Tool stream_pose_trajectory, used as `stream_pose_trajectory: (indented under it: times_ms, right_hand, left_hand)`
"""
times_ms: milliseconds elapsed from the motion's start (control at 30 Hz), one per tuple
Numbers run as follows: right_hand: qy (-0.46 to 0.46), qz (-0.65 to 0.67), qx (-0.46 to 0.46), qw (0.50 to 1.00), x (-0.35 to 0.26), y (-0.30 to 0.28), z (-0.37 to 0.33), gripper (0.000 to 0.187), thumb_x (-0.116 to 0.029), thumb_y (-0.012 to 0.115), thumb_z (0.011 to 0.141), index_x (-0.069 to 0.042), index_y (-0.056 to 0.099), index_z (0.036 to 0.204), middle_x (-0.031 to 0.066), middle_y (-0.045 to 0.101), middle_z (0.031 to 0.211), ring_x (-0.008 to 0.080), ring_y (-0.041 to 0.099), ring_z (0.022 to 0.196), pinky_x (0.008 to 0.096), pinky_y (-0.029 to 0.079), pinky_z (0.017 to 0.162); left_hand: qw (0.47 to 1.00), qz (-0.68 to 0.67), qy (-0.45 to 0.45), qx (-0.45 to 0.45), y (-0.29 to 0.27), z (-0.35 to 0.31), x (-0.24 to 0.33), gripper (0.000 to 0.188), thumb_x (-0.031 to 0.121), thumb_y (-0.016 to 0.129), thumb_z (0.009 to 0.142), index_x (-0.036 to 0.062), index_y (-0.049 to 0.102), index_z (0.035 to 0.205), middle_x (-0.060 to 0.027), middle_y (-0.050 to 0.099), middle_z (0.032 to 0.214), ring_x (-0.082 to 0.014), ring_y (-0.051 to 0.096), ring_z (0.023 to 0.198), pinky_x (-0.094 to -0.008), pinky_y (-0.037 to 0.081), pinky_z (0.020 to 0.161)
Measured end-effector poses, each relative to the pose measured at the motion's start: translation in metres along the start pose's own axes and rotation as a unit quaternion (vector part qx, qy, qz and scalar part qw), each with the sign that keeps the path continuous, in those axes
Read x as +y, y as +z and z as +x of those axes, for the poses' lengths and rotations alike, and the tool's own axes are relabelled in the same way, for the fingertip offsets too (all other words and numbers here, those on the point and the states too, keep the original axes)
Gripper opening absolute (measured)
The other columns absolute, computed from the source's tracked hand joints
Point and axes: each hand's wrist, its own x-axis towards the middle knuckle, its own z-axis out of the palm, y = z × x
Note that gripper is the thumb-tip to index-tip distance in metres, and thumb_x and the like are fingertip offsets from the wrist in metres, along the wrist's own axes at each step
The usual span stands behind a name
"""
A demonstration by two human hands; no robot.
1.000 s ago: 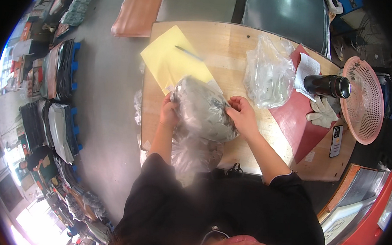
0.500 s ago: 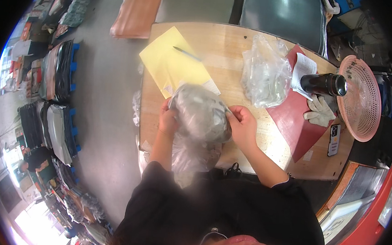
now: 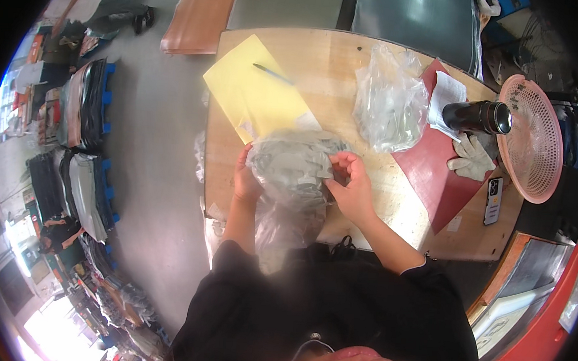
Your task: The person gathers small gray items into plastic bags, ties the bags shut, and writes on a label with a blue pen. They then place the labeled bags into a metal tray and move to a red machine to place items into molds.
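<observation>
Grips left edge of bag (image 3: 290, 168) with left hand (image 3: 245, 179), fingertips partly hidden. Lies between hands over near side of table (image 3: 336, 64), long axis roughly hand to hand, neither hand nearer. Touches right edge with right hand (image 3: 352, 189), thumb and forefinger parted; cannot tell whether pinching film. Against half second ago: looks flatter, wider across top; reaches farther in over edge with right fingers.
</observation>
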Motion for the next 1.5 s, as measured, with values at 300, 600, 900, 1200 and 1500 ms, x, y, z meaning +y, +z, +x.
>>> stream_pose_trajectory:
  times_ms: [300,600,900,1200,1500]
  right_hand:
    - [-0.155,-0.289,0.076,0.942,-0.002,-0.003,-0.006,0.041,-0.022,0.075,0.073,-0.003,0.062,0.107,0.0101,0.061,0.115,0.0285,0.054,0.107,0.0423,0.039,0.094]
    - [-0.173,-0.288,0.149,0.930,0.007,0.026,-0.012,0.029,-0.023,0.071,0.077,-0.007,0.067,0.101,0.0059,0.064,0.108,0.0267,0.054,0.107,0.0423,0.034,0.093]
    - [-0.017,-0.230,0.100,0.968,-0.009,0.027,0.005,0.033,-0.024,0.073,0.075,-0.006,0.065,0.101,0.0096,0.066,0.100,0.0289,0.056,0.104,0.0431,0.034,0.092]
    - [0.008,-0.245,0.071,0.967,-0.028,0.022,0.013,0.039,-0.014,0.071,0.076,-0.004,0.054,0.110,0.0127,0.067,0.097,0.0285,0.062,0.092,0.0400,0.044,0.083]
    - [0.081,0.002,0.047,0.996,-0.025,0.021,0.038,0.048,0.001,0.065,0.080,0.000,0.045,0.124,0.0086,0.057,0.105,0.0138,0.055,0.087,0.0268,0.048,0.077]
  left_hand:
    - [0.999,0.047,0.020,0.009,0.008,-0.003,0.004,0.029,0.008,0.040,0.097,0.0038,0.052,0.124,-0.0123,0.063,0.114,-0.0237,0.063,0.100,-0.0365,0.054,0.085]
    - [0.998,0.043,0.033,0.031,0.027,-0.012,0.002,0.031,0.014,0.041,0.098,0.0031,0.057,0.122,-0.0112,0.063,0.116,-0.0237,0.063,0.101,-0.0361,0.053,0.085]
    - [0.995,0.005,0.004,0.102,0.045,-0.013,0.004,0.039,0.025,0.034,0.100,0.0041,0.056,0.124,-0.0118,0.063,0.117,-0.0279,0.062,0.104,-0.0419,0.052,0.089]
    - [0.995,0.021,0.019,0.092,0.046,-0.004,0.004,0.031,0.019,0.038,0.098,0.0065,0.059,0.118,-0.0106,0.064,0.112,-0.0278,0.063,0.100,-0.0429,0.056,0.081]
    - [0.997,-0.031,0.030,0.064,0.051,-0.011,0.000,0.029,0.006,0.048,0.094,0.0087,0.056,0.121,-0.0091,0.063,0.114,-0.0244,0.065,0.097,-0.0381,0.057,0.079]
